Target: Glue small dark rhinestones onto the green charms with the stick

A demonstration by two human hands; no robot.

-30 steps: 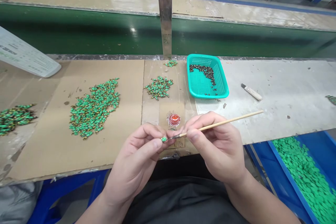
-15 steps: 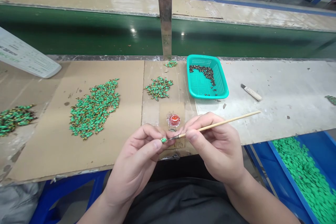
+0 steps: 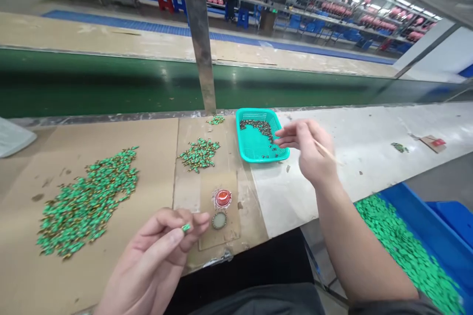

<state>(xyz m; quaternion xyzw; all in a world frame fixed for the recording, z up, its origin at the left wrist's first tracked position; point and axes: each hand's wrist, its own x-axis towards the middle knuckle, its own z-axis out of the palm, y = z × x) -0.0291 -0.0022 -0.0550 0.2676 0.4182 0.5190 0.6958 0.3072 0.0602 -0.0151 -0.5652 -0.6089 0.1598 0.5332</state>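
Observation:
My left hand [image 3: 158,246] pinches a small green piece [image 3: 185,228] between thumb and fingertips, low over the cardboard. My right hand [image 3: 312,150] is raised at the right rim of the teal basket [image 3: 242,150], fingers stretched toward it. The thin wooden handle of a paintbrush [image 3: 325,150] sticks out behind that hand; its bristle end is hidden. Inside the basket lie small dark pieces [image 3: 260,127]. Between me and the basket are a red paint pot [image 3: 223,198] and a round bottle cap [image 3: 219,220] on a cardboard square.
A large heap of green-and-gold pieces [image 3: 90,202] spreads at left, with a smaller heap [image 3: 199,154] and a tiny one [image 3: 216,119] nearer the basket. At lower right stands a blue bin [image 3: 402,202] of green pieces. A metal post [image 3: 201,39] rises behind the table.
My right hand has moved away from my left, up and right to the basket, carrying the brush. My left hand still has the green piece. The view has tilted up and turned right.

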